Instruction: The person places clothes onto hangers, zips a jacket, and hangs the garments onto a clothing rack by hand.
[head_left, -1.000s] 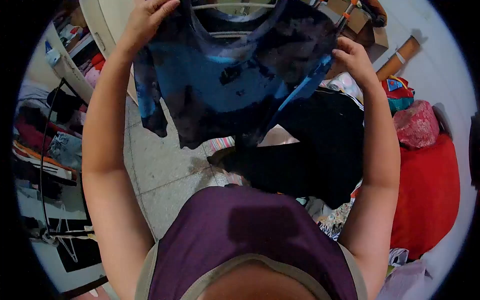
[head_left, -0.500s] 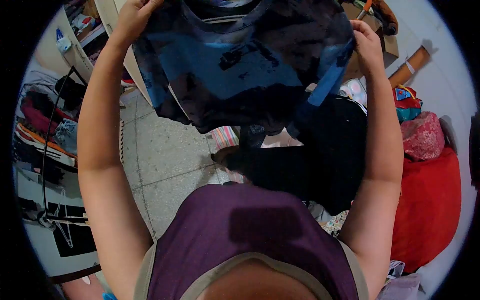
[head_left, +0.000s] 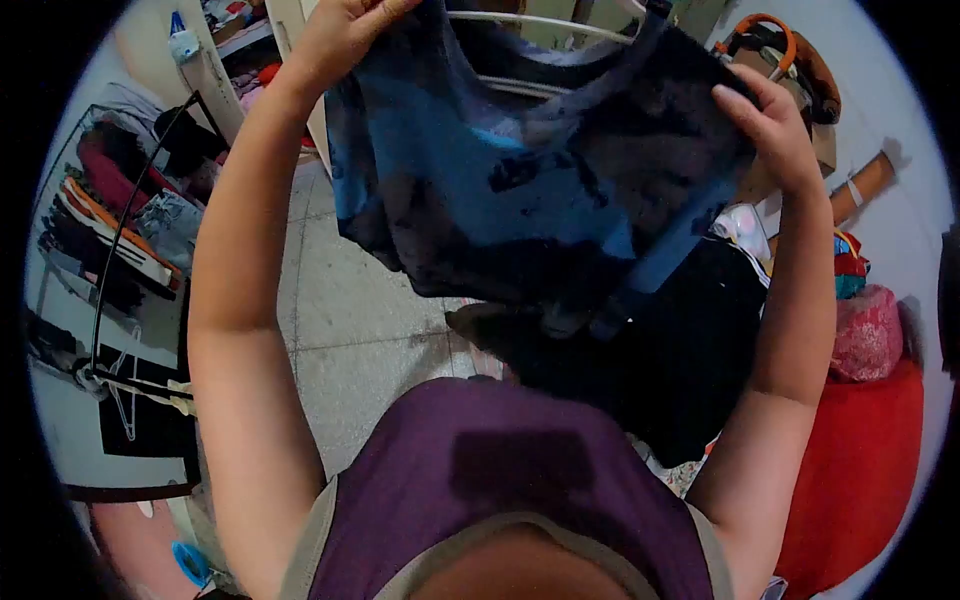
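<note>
A blue and black patterned sweatshirt (head_left: pixel 500 210) hangs spread out in front of me at the top of the view. A white hanger (head_left: pixel 545 24) shows through its neck opening. My left hand (head_left: pixel 350 32) is closed on the sweatshirt's shoulder at the left, its fingertips partly hidden. At the other shoulder, my right hand (head_left: pixel 775 125) pinches the cloth between thumb and fingers. Below the sweatshirt, black cloth (head_left: pixel 660 370) lies in a dark heap near my right forearm.
On the left stands a mirror (head_left: pixel 150 345) reflecting a clothes rack and hangers. Behind it is an open cupboard (head_left: pixel 250 45) with clothes. A red cloth-covered bulk (head_left: pixel 860 470) and a pink bag (head_left: pixel 866 335) sit at the right. Tiled floor (head_left: pixel 345 300) shows between.
The sweatshirt and both hands have shifted right in the view. The sweatshirt sits slightly lower, with more of the white hanger showing at its neck. Both hands still hold its shoulders.
</note>
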